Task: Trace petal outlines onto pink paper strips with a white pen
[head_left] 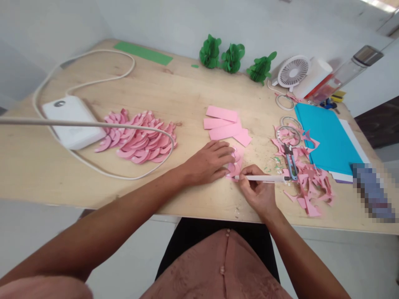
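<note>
My left hand (213, 161) lies flat with its fingers stretched, their tips over the left edge of a pink paper strip (238, 157). Curved outlines show on that strip. In my right hand (258, 191) a white pen (264, 178) is gripped, its tip end low over the strip's near end. Just beyond the hands, several blank pink strips (222, 129) lie overlapping. To the left rests a heap of curved pink paper petals (146, 139). On the right, small blue-handled snips (290, 162) lie among pink paper scraps (313, 187).
A white power bank (73, 120) and its looping cable (131, 178) occupy the left side. Three green paper clusters (233, 58) stand by the wall near a green strip (143, 52). A small fan (293, 72), a glass bottle (346, 77), tape rolls (284, 102) and blue sheets (330, 139) are at right.
</note>
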